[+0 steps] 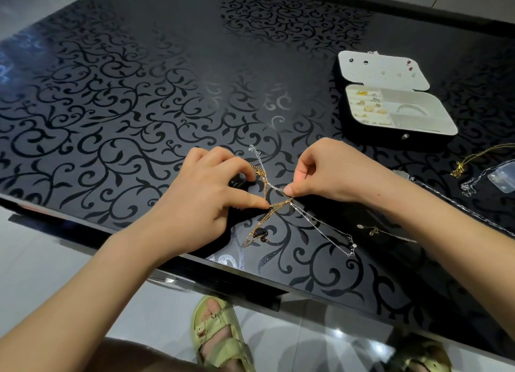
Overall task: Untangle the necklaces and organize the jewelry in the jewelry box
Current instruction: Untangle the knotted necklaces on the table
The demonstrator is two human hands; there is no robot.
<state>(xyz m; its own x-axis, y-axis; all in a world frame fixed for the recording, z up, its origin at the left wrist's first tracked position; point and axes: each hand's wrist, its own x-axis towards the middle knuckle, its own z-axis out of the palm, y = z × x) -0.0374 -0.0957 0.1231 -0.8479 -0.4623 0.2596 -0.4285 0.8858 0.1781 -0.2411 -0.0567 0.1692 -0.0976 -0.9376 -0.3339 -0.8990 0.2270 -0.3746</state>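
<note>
Both grips sit close together near the front edge of the desk [139, 93], a glossy black top with a scroll pattern. On the left grip [206, 196] the fingers are curled, the thumb tip presses the gold necklace [264, 189] down where the strands cross, and the bent index tip touches the same chain higher up by its clasp; whether the chain is nipped between them is hard to make out. On the right grip [331, 171] thumb and index are closed on the silver necklace [317, 224] just right of the crossing, and the fingertips hide whether a gold strand is caught there too. One silver end lies beyond the hands; the other strands run toward the near right and end in a tiny pendant. The gold chain's dark pendant [259, 233] lies near the desk edge, partly in the shadow of the left wrist. Well apart at the far right the jewelry box [390, 139] stands open, lid laid back with studs pinned in it; small gold pieces fill the left rows and a silvery band lies in a right compartment, all too small to name. Right of the hands lie a thin chain [390, 234], a long silver chain [457, 206] running out of view, a second gold chain [471, 158] cut by the frame, and a clear bag [501, 178], also cut off. Below the desk, a yellow-green sandal [220, 338] shows on the tiled floor
</note>
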